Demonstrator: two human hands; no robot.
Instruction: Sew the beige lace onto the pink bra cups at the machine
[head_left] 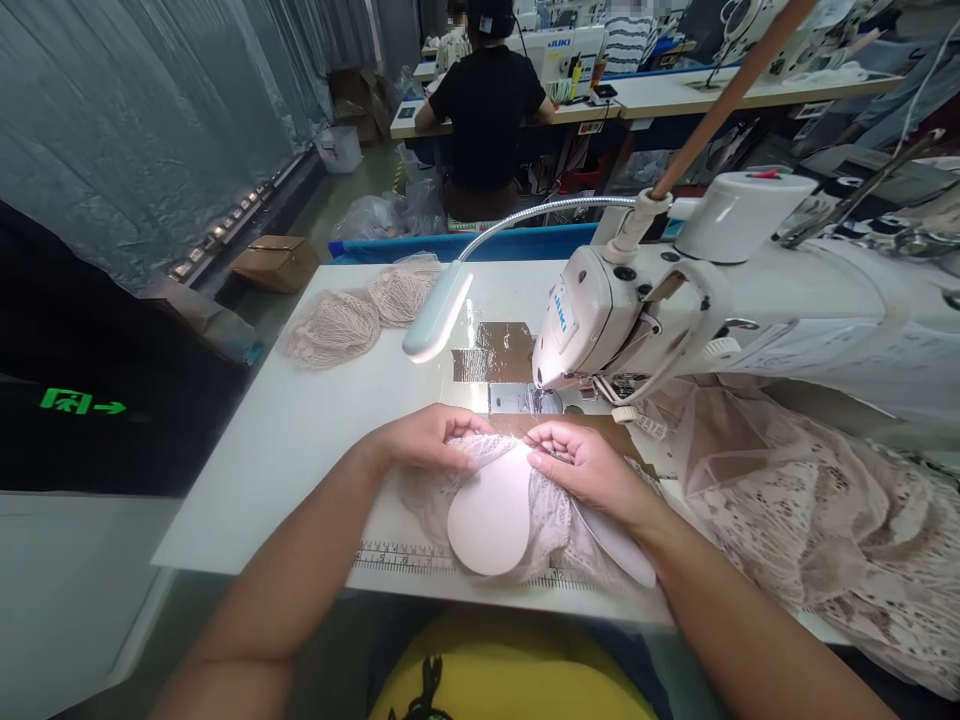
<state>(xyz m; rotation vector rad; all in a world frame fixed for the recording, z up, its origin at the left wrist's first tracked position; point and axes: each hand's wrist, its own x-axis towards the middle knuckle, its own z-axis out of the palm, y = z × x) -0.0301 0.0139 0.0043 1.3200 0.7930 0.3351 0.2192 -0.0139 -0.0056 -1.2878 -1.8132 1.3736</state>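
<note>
My left hand [429,438] is closed on the upper left edge of a piece of pale pink lace [551,525]. Thumb and fingers of my right hand [583,462] pinch the same lace near the tip of a white teardrop-shaped bra cup [491,515]. The cup lies over the lace, its round end toward me. Another white cup [615,545] sticks out from under my right wrist, partly hidden. Just beyond my fingers are the needle plate [510,398] and the head of a white sewing machine [592,310]; the lace lies in front of them.
A lamp [439,312] on a bendy neck hangs over the white table [247,450]. Two beige lace bundles [334,328] lie at the far left. More lace fabric [810,510] is heaped at the right. A person in black [487,110] sits ahead at another bench.
</note>
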